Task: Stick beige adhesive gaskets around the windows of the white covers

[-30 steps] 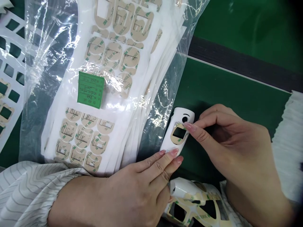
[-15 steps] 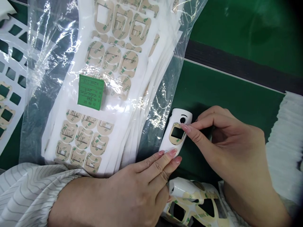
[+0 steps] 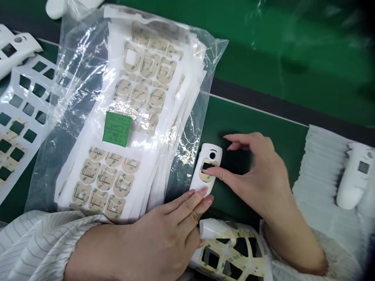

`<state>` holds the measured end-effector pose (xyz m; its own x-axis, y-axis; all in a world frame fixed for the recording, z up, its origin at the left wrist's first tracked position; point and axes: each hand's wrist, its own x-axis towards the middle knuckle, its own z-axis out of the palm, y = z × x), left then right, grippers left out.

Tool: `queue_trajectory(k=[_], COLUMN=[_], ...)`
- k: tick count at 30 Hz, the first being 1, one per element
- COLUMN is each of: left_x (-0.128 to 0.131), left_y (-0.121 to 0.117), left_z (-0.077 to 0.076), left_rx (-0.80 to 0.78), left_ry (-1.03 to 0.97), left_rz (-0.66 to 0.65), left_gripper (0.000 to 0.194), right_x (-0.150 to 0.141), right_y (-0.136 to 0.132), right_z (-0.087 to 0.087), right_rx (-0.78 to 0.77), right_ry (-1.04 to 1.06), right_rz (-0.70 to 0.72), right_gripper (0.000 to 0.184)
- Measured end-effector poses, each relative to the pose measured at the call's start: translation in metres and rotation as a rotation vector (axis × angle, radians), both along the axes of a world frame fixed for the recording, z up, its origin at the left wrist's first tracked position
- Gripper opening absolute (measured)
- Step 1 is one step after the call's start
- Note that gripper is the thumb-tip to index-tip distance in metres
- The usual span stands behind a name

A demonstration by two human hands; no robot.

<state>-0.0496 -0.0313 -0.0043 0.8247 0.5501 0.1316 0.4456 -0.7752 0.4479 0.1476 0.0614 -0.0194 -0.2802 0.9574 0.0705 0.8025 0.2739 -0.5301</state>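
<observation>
I see a clear plastic bag (image 3: 186,156) of adhesive sheets (image 3: 102,175) beyond my left hand (image 3: 172,230), whose fingers lie together across a white casing's (image 3: 197,176) lower end; I cannot tell if it grips. My right hand (image 3: 260,175), thumb and fingers apart, has its thumb over the casing's adhesive sticker (image 3: 206,178). Right of it lies a second casing (image 3: 354,179).

Head camera: on the person's head, above the green bench (image 3: 287,136)
Facing: forward and steeply down
Nearness: close, the left hand (image 3: 168,230) and right hand (image 3: 258,175) large in the lower half
Far side: dark strip (image 3: 263,101), running aslant
</observation>
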Motion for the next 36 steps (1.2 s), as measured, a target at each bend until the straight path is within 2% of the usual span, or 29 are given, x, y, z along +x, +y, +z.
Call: queue_trajectory(k=[4,7,10,13,15,18,21,26,31,36], left_x=[0.001,0.002,0.001,-0.002,-0.004,-0.005,-0.002,-0.001,-0.001,0.001], left_y=[-0.002,-0.004,-0.006,-0.007,-0.006,-0.005,-0.006,-0.010,-0.012,-0.011], left_z=[-0.002,-0.004,-0.004,0.000,0.004,0.006,-0.001,-0.017,-0.019,-0.015], left_rx=[0.012,0.027,0.006,-0.036,-0.033,-0.020,-0.097,-0.229,-0.261,-0.289], left_ry=[-0.005,-0.025,-0.122,-0.275,-0.363,-0.443,-0.433,-0.447,-0.423,-0.396], left_rz=[0.010,0.040,0.110,0.173,0.177,0.185,0.175,0.142,0.107,0.113], left_gripper=[0.031,0.028,0.022,0.018,0.016,0.015,0.019,0.022,0.023,0.025], right_x=[-0.005,-0.005,0.001,0.011,0.017,0.033,0.057,0.123,0.180,0.199], right_y=[0.010,0.018,0.023,0.029,0.036,0.050,0.055,0.023,-0.007,0.003], right_z=[0.001,0.008,0.016,0.016,0.014,0.011,0.012,0.013,0.008,0.007], right_rx=[-0.086,-0.345,-0.627,-0.739,-0.692,-0.445,-0.196,0.037,0.066,0.019], right_ry=[0.037,0.173,0.351,0.454,0.518,0.577,0.538,0.251,-0.050,-0.173], right_rz=[0.006,-0.027,0.051,0.120,0.061,-0.158,-0.374,-0.724,-0.980,-1.089], right_gripper=[0.038,0.039,0.036,0.037,0.039,0.033,0.035,0.038,0.040,0.041])
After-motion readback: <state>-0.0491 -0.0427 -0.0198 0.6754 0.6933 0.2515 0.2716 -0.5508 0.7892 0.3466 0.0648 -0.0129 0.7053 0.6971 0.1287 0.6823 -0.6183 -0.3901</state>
